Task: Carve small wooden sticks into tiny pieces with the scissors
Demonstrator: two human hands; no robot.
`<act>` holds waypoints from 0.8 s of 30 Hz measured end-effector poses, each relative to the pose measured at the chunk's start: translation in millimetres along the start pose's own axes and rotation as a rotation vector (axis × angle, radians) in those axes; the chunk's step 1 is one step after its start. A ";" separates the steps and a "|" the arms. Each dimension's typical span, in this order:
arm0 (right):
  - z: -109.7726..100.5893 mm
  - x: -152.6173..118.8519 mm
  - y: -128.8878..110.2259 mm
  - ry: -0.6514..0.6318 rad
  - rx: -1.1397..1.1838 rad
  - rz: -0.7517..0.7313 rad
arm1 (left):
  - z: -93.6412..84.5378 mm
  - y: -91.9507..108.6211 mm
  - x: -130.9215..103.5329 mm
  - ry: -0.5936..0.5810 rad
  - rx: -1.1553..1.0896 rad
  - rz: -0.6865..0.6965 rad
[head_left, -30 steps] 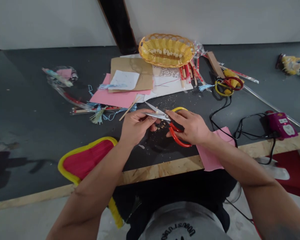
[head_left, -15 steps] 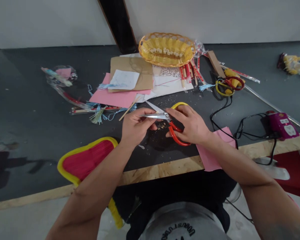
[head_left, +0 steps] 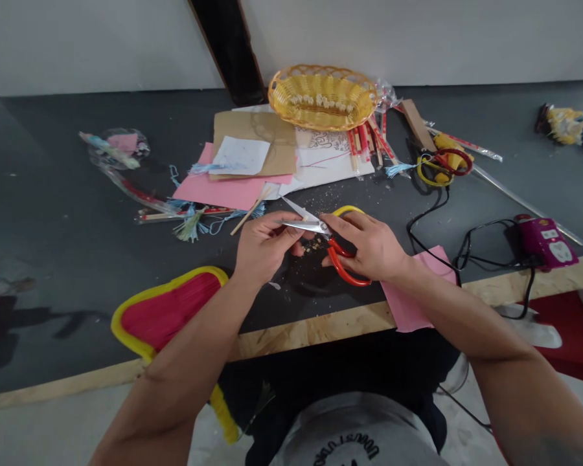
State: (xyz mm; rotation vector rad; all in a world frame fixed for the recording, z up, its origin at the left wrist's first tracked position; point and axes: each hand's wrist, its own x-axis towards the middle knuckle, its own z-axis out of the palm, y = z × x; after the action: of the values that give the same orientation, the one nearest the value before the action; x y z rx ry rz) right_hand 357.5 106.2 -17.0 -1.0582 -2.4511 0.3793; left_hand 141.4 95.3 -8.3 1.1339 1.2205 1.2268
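In my right hand [head_left: 372, 243] is a pair of scissors [head_left: 339, 254] with one red and one yellow handle. Its blades are spread apart and point left, over the fingers of my left hand [head_left: 268, 246]. Those fingers are pinched together around something small and pale, mostly hidden by the blades. Small crumbs and clippings lie scattered on the dark table [head_left: 311, 291] under both hands. Beside my left forearm rests a red shape with a fuzzy yellow border [head_left: 170, 310].
A yellow woven basket [head_left: 323, 97] with small pale pieces stands at the back. Left of it lie pink sheets [head_left: 223, 188], brown card [head_left: 255, 123] and blue tassels [head_left: 192, 220]. Rightward are more scissors [head_left: 444, 165], a purple device [head_left: 547, 243] with black cord and pink paper [head_left: 412, 294].
The scissors' yellow handle has dropped slightly toward the red one, bringing the blades a little closer together. Both hands stay in nearly the same place.
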 end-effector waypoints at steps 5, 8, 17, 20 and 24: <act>-3.3 -0.7 -4.4 -0.013 -0.033 0.033 | -0.4 -1.9 -0.2 -0.013 0.001 0.024; -2.1 0.0 -5.2 0.001 0.003 0.053 | -2.0 -3.5 -0.4 0.001 0.052 0.037; -2.4 2.5 -2.9 0.043 0.034 0.003 | -3.0 -5.3 -1.9 0.047 0.076 0.071; -2.0 2.4 -1.9 0.047 0.052 -0.023 | -2.2 -2.7 -2.6 0.028 0.059 0.057; 0.0 2.3 -1.0 0.045 0.048 -0.021 | -0.7 1.4 -3.6 0.007 0.069 0.076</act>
State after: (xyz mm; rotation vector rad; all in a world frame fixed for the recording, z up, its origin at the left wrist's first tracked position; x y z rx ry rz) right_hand 355.4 107.2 -15.9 -1.0098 -2.3990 0.4013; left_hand 140.8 91.7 -6.8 1.2374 1.2430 1.2552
